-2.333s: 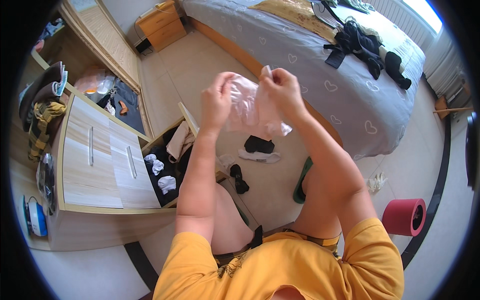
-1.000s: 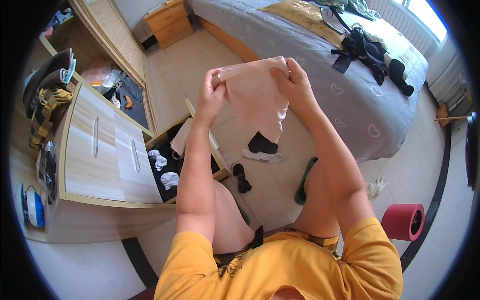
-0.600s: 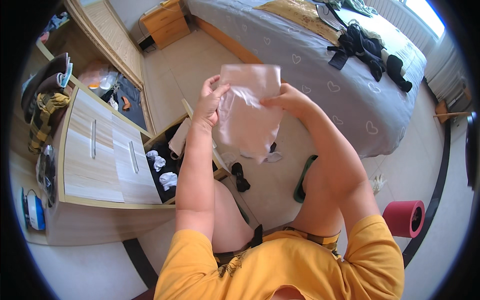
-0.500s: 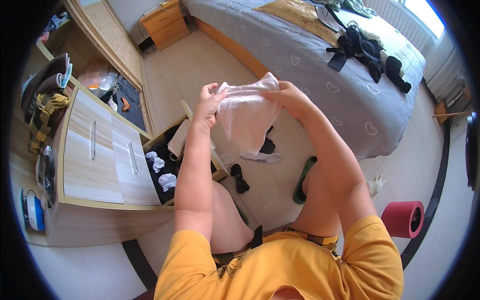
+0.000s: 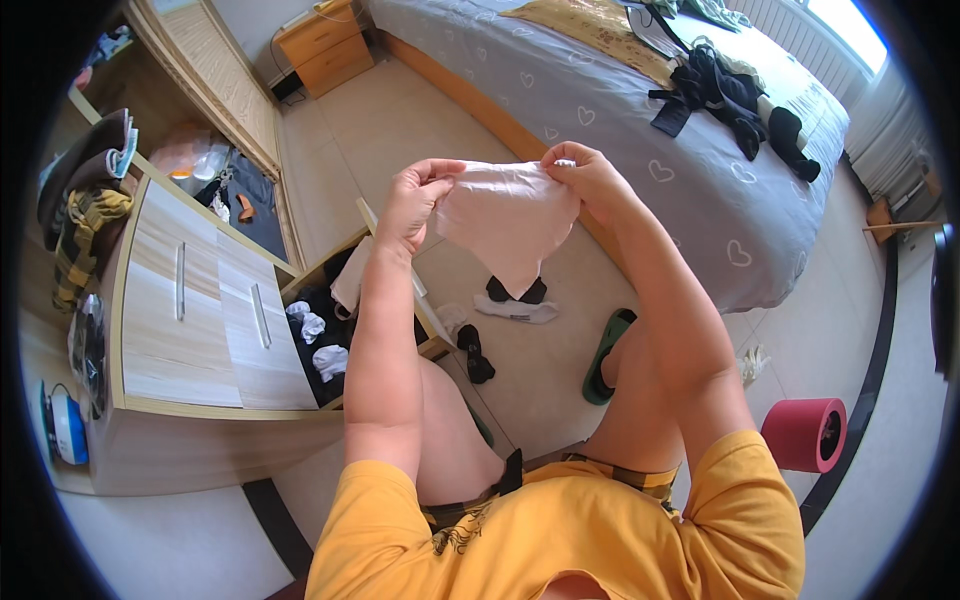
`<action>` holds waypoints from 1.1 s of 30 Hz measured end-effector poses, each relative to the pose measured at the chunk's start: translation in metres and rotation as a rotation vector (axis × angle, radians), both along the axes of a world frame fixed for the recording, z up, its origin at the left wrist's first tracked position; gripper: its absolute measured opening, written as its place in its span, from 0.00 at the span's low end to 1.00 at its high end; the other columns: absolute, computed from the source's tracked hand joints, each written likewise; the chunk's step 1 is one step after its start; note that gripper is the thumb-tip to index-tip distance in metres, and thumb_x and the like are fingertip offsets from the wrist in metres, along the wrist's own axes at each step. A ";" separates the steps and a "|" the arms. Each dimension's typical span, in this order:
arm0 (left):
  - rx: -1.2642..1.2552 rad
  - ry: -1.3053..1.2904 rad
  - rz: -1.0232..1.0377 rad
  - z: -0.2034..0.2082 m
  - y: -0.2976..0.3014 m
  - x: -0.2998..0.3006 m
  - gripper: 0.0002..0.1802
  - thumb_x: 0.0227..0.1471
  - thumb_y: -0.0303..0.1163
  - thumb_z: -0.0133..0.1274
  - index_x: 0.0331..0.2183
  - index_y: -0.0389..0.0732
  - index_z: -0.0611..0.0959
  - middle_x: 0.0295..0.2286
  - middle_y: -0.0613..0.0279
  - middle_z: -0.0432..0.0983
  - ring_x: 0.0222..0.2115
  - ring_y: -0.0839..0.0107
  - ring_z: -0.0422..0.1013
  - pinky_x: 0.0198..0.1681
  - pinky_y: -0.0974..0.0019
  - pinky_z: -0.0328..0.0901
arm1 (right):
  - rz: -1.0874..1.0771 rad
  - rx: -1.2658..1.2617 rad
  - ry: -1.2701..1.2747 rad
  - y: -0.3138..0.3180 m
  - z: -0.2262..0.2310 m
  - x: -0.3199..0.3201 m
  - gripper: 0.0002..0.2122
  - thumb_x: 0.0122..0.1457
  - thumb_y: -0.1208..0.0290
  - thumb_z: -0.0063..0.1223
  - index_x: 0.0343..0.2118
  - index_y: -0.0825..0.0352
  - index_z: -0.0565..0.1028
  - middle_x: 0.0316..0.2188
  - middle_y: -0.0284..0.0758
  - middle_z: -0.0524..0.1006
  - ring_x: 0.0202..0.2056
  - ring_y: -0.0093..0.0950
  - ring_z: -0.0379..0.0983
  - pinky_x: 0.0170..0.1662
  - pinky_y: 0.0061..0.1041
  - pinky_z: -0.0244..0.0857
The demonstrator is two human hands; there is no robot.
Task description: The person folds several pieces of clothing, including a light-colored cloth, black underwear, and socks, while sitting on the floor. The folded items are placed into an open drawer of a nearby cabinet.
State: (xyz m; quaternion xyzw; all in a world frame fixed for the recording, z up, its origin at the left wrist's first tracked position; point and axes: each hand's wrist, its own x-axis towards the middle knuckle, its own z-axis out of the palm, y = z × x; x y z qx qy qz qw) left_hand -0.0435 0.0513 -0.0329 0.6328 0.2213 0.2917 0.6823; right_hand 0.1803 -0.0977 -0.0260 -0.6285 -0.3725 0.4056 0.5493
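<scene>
A pair of pale pink briefs (image 5: 508, 215) hangs stretched between my hands, its top edge pulled nearly straight and its cloth narrowing downward. My left hand (image 5: 418, 200) pinches the upper left corner, and my right hand (image 5: 590, 182) the upper right corner. Below the briefs, a white sock (image 5: 515, 309) and a black piece of clothing (image 5: 530, 290), partly hidden, lie on the floor. Closer to me is a bunched black sock (image 5: 475, 355). Left of my left forearm an open drawer (image 5: 436, 347) holds white balled socks (image 5: 330, 362) and dark cloth.
A wooden cabinet (image 5: 175, 340) stands on the left, with folded clothes on top. The bed (image 5: 690, 200) fills the far right, dark clothes (image 5: 730, 100) strewn over it. A red cylinder (image 5: 803, 436) sits at the right. Green slippers (image 5: 605, 360) are on my feet.
My right hand has shifted to the briefs' upper right corner. The briefs have gone from loosely bunched to spread out, with the top edge pulled straighter.
</scene>
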 end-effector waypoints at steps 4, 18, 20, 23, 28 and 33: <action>0.075 -0.047 -0.038 0.014 -0.016 0.002 0.17 0.47 0.20 0.53 0.42 0.37 0.80 0.36 0.64 0.75 0.37 0.76 0.71 0.43 0.74 0.65 | 0.046 0.044 0.165 -0.001 -0.001 -0.002 0.14 0.50 0.75 0.58 0.40 0.68 0.73 0.35 0.35 0.74 0.33 0.24 0.72 0.35 0.22 0.66; 0.533 0.228 0.171 0.018 -0.011 -0.013 0.10 0.49 0.32 0.56 0.32 0.36 0.82 0.36 0.64 0.73 0.36 0.74 0.70 0.35 0.69 0.65 | -0.017 0.131 -0.422 -0.003 0.004 -0.005 0.17 0.49 0.69 0.56 0.42 0.70 0.74 0.30 0.33 0.77 0.34 0.27 0.74 0.40 0.25 0.67; 0.191 0.105 0.104 0.016 0.000 -0.018 0.10 0.50 0.35 0.55 0.31 0.38 0.80 0.34 0.65 0.73 0.31 0.77 0.71 0.33 0.71 0.67 | -0.017 0.255 -0.123 -0.001 0.011 -0.011 0.14 0.54 0.68 0.54 0.41 0.71 0.75 0.30 0.30 0.77 0.32 0.25 0.74 0.38 0.23 0.67; -0.141 0.011 0.044 0.011 -0.004 -0.009 0.11 0.54 0.38 0.52 0.37 0.42 0.78 0.32 0.69 0.74 0.33 0.80 0.70 0.36 0.70 0.67 | 0.042 0.220 0.358 0.005 0.008 -0.006 0.09 0.61 0.68 0.48 0.38 0.66 0.75 0.31 0.30 0.76 0.30 0.19 0.73 0.35 0.21 0.68; -0.422 -0.148 0.050 -0.012 0.003 0.005 0.13 0.57 0.39 0.48 0.39 0.41 0.76 0.35 0.65 0.75 0.36 0.74 0.72 0.42 0.68 0.66 | -0.049 -0.009 0.496 0.021 -0.018 -0.003 0.13 0.60 0.62 0.50 0.41 0.67 0.73 0.34 0.32 0.76 0.32 0.22 0.73 0.36 0.24 0.68; -0.707 -0.293 0.089 -0.012 -0.001 0.009 0.16 0.52 0.27 0.52 0.44 0.36 0.73 0.37 0.56 0.74 0.40 0.68 0.72 0.47 0.63 0.66 | 0.202 -0.110 0.416 0.010 -0.020 -0.017 0.17 0.50 0.70 0.61 0.42 0.67 0.72 0.37 0.34 0.75 0.37 0.26 0.73 0.39 0.27 0.70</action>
